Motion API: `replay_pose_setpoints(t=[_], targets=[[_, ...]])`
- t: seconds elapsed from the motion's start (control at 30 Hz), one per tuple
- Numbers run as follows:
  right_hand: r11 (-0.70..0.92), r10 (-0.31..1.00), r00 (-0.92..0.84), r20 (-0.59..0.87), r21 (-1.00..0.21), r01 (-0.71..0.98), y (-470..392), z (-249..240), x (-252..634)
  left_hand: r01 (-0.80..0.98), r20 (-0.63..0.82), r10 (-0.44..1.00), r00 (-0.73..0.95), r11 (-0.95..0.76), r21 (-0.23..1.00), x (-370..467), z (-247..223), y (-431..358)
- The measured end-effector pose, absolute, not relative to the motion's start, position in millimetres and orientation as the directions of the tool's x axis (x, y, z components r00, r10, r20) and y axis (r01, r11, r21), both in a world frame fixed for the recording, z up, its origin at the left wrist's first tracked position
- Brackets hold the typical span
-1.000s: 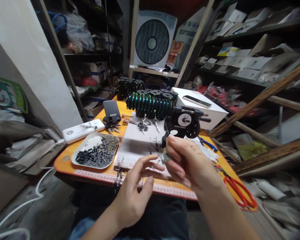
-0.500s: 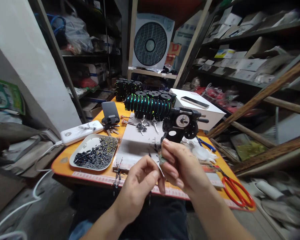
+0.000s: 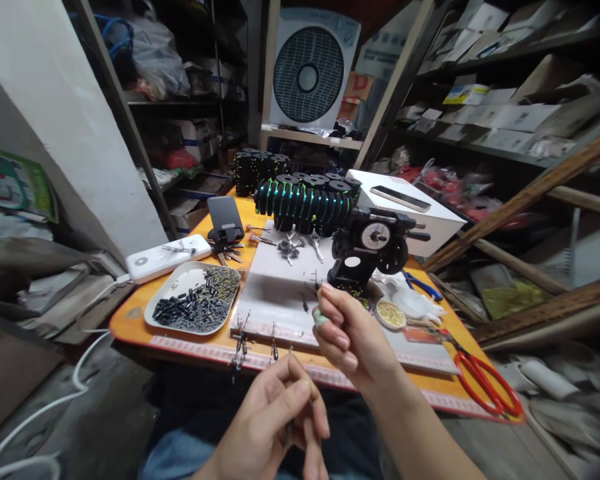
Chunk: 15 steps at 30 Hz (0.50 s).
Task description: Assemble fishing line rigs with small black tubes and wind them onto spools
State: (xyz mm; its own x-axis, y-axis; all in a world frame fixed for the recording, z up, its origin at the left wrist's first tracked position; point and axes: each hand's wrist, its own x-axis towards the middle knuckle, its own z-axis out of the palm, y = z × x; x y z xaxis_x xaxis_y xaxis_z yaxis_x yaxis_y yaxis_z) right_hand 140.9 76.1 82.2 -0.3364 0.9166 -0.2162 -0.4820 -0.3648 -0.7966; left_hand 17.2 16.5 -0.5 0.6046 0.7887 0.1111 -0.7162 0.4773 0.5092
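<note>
My left hand is low in front of the table's near edge, its thumb and forefinger pinched together. What they hold, if anything, is too small to make out. My right hand is higher, over the white board, also pinching at the fingertips with its contents unclear. A pale green wrap goes round one of its fingers. Small dark pieces on thin strands hang at the board's front edge. Behind my right hand stands a black winding device carrying a row of black spools with green-blue line.
A white tray of small dark and yellowish pieces sits left. On the right are a dish of yellow beads, red-handled scissors and blue-handled pliers. A phone lies on a white box. Behind is a fan.
My hands have moved apart; the left dropped down toward me, while the right stays above the board. The view has shifted slightly, and the dish of yellow beads now shows.
</note>
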Motion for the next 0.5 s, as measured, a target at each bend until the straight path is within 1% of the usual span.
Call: replay_pose_setpoints(t=[0.13,0.2,0.27,0.33,0.4,0.47,0.5], targets=[[-0.336,0.918,-0.351,-0.187,-0.835,-0.435,76,81,143,-0.731,0.141,0.77,0.622,0.507,0.457,17,-7,15],[-0.304,0.919,-0.36,-0.158,-0.866,-0.396,75,78,145,-0.721,0.117,0.776,0.62,0.504,0.476,13,-5,15],[-0.275,0.913,-0.385,-0.134,-0.899,-0.341,70,74,148,-0.68,0.06,0.776,0.628,0.509,0.528,8,-2,13],[-0.251,0.886,-0.447,-0.123,-0.938,-0.239,62,70,152,-0.627,-0.013,0.771,0.636,0.527,0.574,1,1,11],[-0.188,0.853,-0.508,-0.121,-0.979,-0.084,53,65,156,-0.595,-0.058,0.771,0.634,0.534,0.6,-5,1,9],[-0.113,0.846,-0.519,-0.12,-0.993,0.046,45,59,158,-0.585,-0.076,0.779,0.622,0.527,0.616,-8,-1,6],[-0.093,0.854,-0.508,-0.114,-0.993,0.065,41,56,158,-0.583,-0.079,0.784,0.616,0.521,0.623,-9,-3,4]])
